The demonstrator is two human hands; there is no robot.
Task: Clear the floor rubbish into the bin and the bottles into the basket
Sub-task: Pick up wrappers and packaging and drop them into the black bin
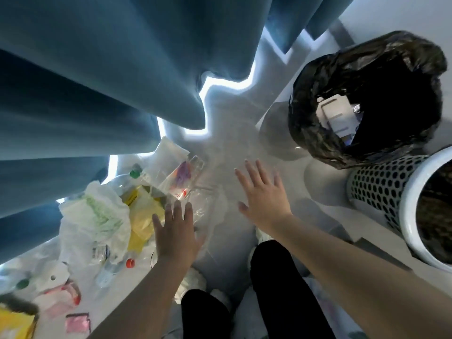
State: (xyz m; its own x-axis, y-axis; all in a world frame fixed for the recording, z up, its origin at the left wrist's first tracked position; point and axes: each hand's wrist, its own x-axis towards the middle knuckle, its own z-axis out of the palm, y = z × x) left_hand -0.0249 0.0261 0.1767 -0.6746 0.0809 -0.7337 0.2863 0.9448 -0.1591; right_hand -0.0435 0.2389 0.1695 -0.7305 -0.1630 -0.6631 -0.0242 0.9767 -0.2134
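Note:
Rubbish lies in a heap on the pale floor at the left: a white plastic bag, a yellow packet, clear wrappers, a bottle with a green cap and a bottle with a red cap. My left hand hovers over the heap's right edge, fingers straight and spread, holding nothing. My right hand is stretched out over bare floor, fingers spread and empty. The bin with a black liner stands at the upper right. The perforated white basket stands just below it.
Blue curtains hang down to the floor along the top and left. More scraps, a pink wrapper and a green cap lie at the lower left. My black-trousered legs are at the bottom centre.

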